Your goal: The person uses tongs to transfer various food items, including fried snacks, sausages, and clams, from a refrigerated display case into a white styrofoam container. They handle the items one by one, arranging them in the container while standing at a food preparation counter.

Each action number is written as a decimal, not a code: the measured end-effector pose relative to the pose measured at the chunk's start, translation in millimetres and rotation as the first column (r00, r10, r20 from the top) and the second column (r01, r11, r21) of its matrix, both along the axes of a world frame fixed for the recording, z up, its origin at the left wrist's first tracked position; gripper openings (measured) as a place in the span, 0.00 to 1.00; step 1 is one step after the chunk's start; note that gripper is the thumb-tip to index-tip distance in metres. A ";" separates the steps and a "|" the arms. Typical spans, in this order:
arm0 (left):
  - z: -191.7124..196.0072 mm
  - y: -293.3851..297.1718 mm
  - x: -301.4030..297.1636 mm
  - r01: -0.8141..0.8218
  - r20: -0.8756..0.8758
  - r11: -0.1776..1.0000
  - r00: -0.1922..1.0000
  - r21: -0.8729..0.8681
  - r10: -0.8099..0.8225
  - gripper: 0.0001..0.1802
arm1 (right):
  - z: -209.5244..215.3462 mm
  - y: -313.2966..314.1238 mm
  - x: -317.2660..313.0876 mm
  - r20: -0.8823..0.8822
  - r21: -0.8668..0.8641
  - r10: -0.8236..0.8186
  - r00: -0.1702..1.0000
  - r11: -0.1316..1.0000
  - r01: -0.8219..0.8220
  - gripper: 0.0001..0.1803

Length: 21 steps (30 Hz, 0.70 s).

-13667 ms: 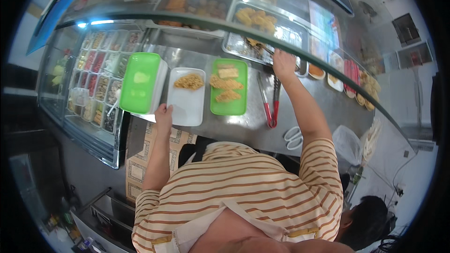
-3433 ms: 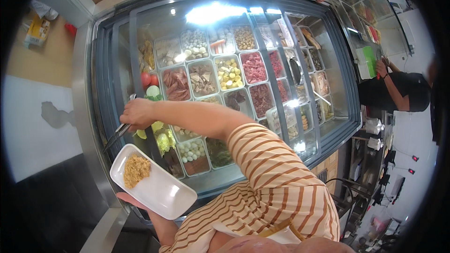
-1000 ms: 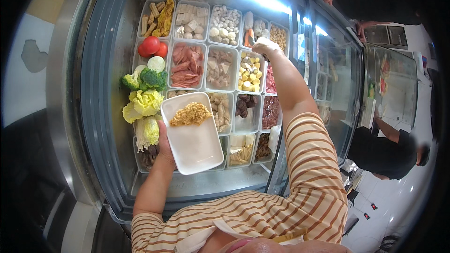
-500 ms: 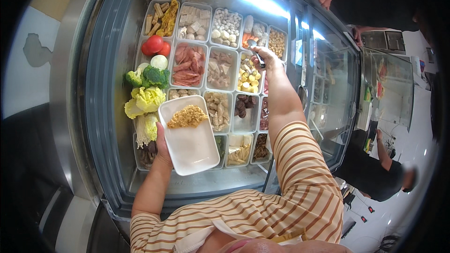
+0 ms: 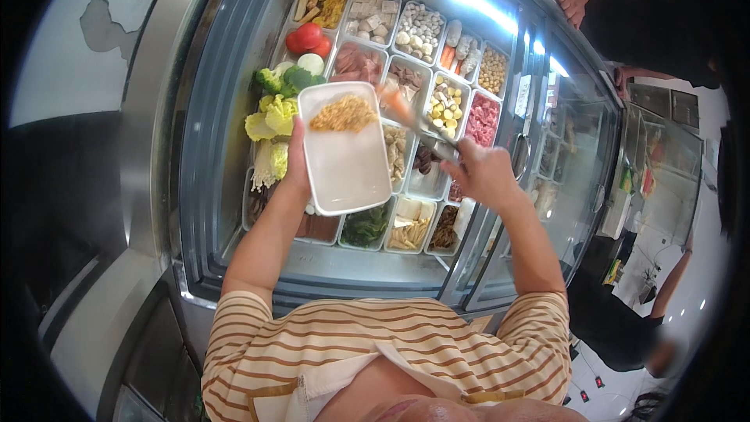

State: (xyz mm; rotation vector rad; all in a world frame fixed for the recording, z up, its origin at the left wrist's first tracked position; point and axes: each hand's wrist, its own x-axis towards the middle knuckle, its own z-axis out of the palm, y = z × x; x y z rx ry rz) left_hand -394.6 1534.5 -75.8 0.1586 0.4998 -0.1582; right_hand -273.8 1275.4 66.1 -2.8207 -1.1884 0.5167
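Observation:
My left hand (image 5: 295, 162) grips the left edge of a white rectangular dish (image 5: 348, 180), with a heap of crumbly golden-brown food (image 5: 342, 113) at its far end. My right hand (image 5: 486, 176) is closed around metal tongs (image 5: 437, 137), which point left toward the dish. At their tip is an orange piece (image 5: 398, 105), blurred by motion and apparently a carrot. It is close to the dish's upper right side. Beneath lie food tubs, among them carrots with wrapped white pieces (image 5: 461, 53), yellow rounds (image 5: 445, 105) and red meat (image 5: 483, 119).
A chiller with a grey frame (image 5: 207, 141) surrounds the tubs; its glass door (image 5: 558, 156) is at the right. Tomatoes (image 5: 306, 37), broccoli (image 5: 301, 80) and cabbage (image 5: 273, 117) lie left. Another person's hand (image 5: 574, 4) rests on the far edge; a second person in black (image 5: 613, 309) is right.
My right hand has drawn back from the far tubs with the tongs, now carrying an orange piece toward the dish. The view has shifted; the dish remains in my left hand.

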 end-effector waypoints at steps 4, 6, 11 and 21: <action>43.3 -10.2 3.5 0.073 0.135 0.994 0.989 -0.078 -0.062 0.53 | 16.3 6.5 -50.9 0.130 -0.207 0.223 0.966 0.959 -0.194 0.22; 60.4 -18.4 1.1 0.083 0.152 0.996 0.986 -0.043 -0.076 0.53 | 21.1 5.4 -64.4 0.187 -0.183 0.224 0.956 0.965 -0.190 0.24; 77.4 -25.0 -22.7 0.102 0.091 0.992 0.990 0.075 -0.109 0.54 | 62.9 -5.5 -101.7 0.117 0.008 0.153 0.981 0.988 -0.155 0.26; 133.5 -49.0 -59.0 0.136 0.191 0.991 0.972 0.013 -0.136 0.52 | 95.1 -30.5 -182.3 0.179 0.151 -0.023 0.984 0.989 -0.004 0.22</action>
